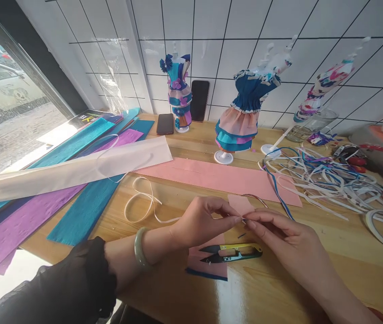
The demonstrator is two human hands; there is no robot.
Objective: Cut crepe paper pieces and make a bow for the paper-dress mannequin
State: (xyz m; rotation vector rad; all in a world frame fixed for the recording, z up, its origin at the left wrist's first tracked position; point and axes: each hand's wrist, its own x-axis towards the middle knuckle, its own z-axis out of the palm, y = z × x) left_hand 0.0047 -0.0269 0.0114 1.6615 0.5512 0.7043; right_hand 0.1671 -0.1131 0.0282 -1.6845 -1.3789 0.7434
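Observation:
My left hand [200, 222], with a pale green bangle [140, 249] on the wrist, is closed in a pinch. My right hand [289, 240] pinches from the other side, its fingertips meeting those of the left. Between them is the near edge of a small pink piece of crepe paper [239, 203], with a speck of dark blue at the fingertips. Yellow-and-black thread snips [241, 251] lie just below the hands. They rest partly on another pink piece [208, 266] edged in dark blue. A tiny blue scrap [241, 236] lies near my fingers.
Behind the hands stretches a long pink strip [218, 175]. White [86, 166], purple [42, 216] and teal [86, 220] strips overlap at left. Small dressed mannequins [179, 94] and a phone [200, 100] stand by the tiled wall. Tangled ribbon scraps [340, 175] cover the right side.

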